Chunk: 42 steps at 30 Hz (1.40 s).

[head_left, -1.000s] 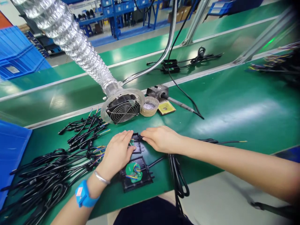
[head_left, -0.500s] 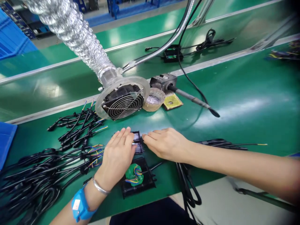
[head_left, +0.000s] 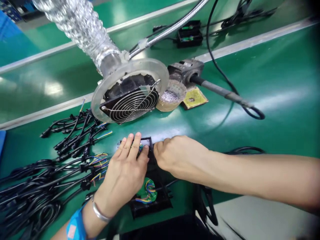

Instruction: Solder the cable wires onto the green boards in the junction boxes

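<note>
A: Where are the two hands?
B: Close together but apart, over the green surface. The left hand lies flat, fingers stretched out across a small black case. The right hand is curled against the right edge of that case.
A: Is it gripping something?
B: I cannot tell; its fingertips are hidden.
A: And nearer the body?
B: Just below the hands sits a larger black case, with a green circuit board and coloured wires in it.
A: Any writing?
B: The blue wristband on the left arm carries a pale label, too small to read. A silver bracelet sits between it and the left hand.
A: What is left of the hands?
B: Black cables in a loose heap, some with bare coloured wire ends.
A: Beyond them?
B: A fan behind a round wire grille, then a tub, a yellow sponge and a soldering iron resting in its holder.
</note>
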Tool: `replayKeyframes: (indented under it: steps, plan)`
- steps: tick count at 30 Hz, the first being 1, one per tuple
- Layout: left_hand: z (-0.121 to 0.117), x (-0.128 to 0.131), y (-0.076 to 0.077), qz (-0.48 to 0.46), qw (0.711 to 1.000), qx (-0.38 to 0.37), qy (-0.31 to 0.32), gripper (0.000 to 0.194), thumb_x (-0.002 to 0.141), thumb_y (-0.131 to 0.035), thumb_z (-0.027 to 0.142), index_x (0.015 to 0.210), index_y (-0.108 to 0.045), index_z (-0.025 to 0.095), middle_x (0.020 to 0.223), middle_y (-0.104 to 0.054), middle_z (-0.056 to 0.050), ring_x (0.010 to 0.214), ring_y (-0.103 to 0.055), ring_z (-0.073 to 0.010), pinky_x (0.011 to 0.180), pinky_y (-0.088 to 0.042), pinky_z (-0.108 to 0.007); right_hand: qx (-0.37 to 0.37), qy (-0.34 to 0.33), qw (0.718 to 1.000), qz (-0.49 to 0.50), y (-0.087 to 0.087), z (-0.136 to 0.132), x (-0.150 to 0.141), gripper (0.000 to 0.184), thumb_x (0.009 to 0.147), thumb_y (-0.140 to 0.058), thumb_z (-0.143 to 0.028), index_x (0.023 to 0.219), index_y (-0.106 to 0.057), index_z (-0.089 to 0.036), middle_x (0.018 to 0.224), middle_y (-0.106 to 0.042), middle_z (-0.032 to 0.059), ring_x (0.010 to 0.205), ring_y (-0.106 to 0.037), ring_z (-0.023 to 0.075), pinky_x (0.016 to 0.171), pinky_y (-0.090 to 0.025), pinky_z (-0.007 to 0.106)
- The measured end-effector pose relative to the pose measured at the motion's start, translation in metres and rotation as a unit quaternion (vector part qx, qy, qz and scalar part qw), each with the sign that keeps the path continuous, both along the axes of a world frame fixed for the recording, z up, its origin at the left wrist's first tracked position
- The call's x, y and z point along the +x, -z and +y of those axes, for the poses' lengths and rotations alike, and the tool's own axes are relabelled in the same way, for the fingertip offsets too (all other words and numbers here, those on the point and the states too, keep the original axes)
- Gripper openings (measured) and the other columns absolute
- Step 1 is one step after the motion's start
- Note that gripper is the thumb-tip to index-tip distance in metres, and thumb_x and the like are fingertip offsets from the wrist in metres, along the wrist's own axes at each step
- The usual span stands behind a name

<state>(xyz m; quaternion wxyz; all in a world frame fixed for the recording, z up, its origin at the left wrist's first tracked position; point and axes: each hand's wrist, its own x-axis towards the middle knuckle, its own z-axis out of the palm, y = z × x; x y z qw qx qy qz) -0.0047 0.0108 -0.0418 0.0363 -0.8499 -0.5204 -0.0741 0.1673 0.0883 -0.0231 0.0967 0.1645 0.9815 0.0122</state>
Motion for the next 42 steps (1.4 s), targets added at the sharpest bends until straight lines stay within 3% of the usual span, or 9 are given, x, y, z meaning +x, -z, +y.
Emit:
replayKeyframes:
  steps: [5,11,15,17,21,25,30,35,42]
  plan:
    - [-0.015,0.007,-0.005,0.006,1.0,0.022,-0.003,0.04,0.096,-0.042,0.019,0.131,-0.055,0.004,0.138,-0.056,-0.018,0.129,-0.054,-0.0297,0.107,-0.048,-0.045,0.035,-0.001,0.999,0.008,0.005,-0.003,0.003,0.021,0.076,-0.047,0.002,0.08,-0.065,-0.009,0.064,-0.062,0.0119,0.053,-0.057,0.021,0.042,-0.023,0.029]
    - [-0.018,0.016,-0.004,0.031,0.999,-0.009,-0.009,0.045,0.097,-0.036,0.024,0.128,-0.058,-0.001,0.132,-0.059,-0.022,0.121,-0.059,-0.0326,0.098,-0.052,-0.044,0.057,0.018,0.992,0.109,0.013,0.003,0.019,0.019,0.086,-0.048,-0.007,0.092,-0.066,-0.01,0.075,-0.064,0.0111,0.066,-0.058,0.0225,0.055,-0.035,0.032]
    - [-0.018,0.017,-0.003,0.036,0.999,0.002,-0.011,0.046,0.098,-0.035,0.025,0.128,-0.058,-0.001,0.131,-0.06,-0.021,0.119,-0.061,-0.0326,0.095,-0.053,-0.044,0.105,0.171,0.951,0.234,0.0,-0.027,0.046,0.039,0.094,-0.046,-0.039,0.115,-0.06,-0.009,0.09,-0.064,0.0146,0.078,-0.059,0.0262,0.067,-0.045,0.037]
    - [-0.021,0.016,-0.002,0.038,0.999,0.006,-0.009,0.048,0.098,-0.035,0.027,0.13,-0.056,-0.001,0.135,-0.057,-0.022,0.122,-0.059,-0.0334,0.095,-0.053,-0.045,0.093,0.258,0.934,0.228,-0.001,-0.056,0.059,0.058,0.09,-0.045,-0.058,0.118,-0.056,-0.008,0.084,-0.059,0.013,0.068,-0.057,0.0244,0.054,-0.045,0.033]
    - [-0.024,0.015,-0.002,0.043,0.999,0.001,-0.01,0.05,0.098,-0.035,0.028,0.134,-0.052,-0.001,0.139,-0.052,-0.023,0.126,-0.056,-0.0347,0.097,-0.052,-0.047,0.023,0.338,0.915,0.219,0.012,-0.102,0.076,0.059,0.094,-0.04,-0.042,0.141,-0.034,-0.007,0.1,-0.06,0.0167,0.067,-0.064,0.0238,0.045,-0.048,0.031]
    - [-0.024,0.014,-0.006,0.043,0.999,-0.011,-0.011,0.049,0.098,-0.037,0.029,0.135,-0.051,0.0,0.139,-0.053,-0.023,0.124,-0.057,-0.033,0.097,-0.052,-0.045,-0.02,0.295,0.914,0.277,0.009,-0.094,0.106,0.059,0.091,-0.041,-0.022,0.148,-0.027,-0.014,0.115,-0.065,0.0156,0.089,-0.069,0.0254,0.062,-0.057,0.034]
    - [-0.024,0.012,-0.012,0.036,0.999,-0.027,-0.015,0.05,0.098,-0.043,0.031,0.142,-0.044,0.007,0.139,-0.055,-0.019,0.125,-0.057,-0.0299,0.099,-0.051,-0.044,0.088,0.142,0.962,0.214,-0.016,-0.043,0.154,0.049,0.086,-0.036,-0.009,0.126,-0.059,-0.025,0.108,-0.073,0.0097,0.082,-0.068,0.0249,0.062,-0.049,0.039]
    - [-0.024,0.016,-0.014,0.05,0.998,-0.029,-0.011,0.048,0.098,-0.041,0.028,0.141,-0.048,0.008,0.139,-0.055,-0.018,0.125,-0.057,-0.0312,0.098,-0.051,-0.045,0.116,0.134,0.963,0.202,-0.014,-0.031,0.105,0.034,0.088,-0.042,-0.011,0.109,-0.069,-0.01,0.115,-0.069,0.018,0.102,-0.064,0.0306,0.085,-0.051,0.046]
    - [-0.026,0.019,-0.005,0.032,0.999,-0.021,-0.026,0.046,0.098,-0.039,0.029,0.134,-0.054,0.004,0.138,-0.056,-0.019,0.125,-0.057,-0.0304,0.101,-0.05,-0.044,0.012,0.101,0.963,0.25,0.032,-0.047,0.026,0.044,0.094,-0.041,-0.016,0.13,-0.053,0.006,0.132,-0.058,0.0272,0.124,-0.057,0.0331,0.106,-0.045,0.051]
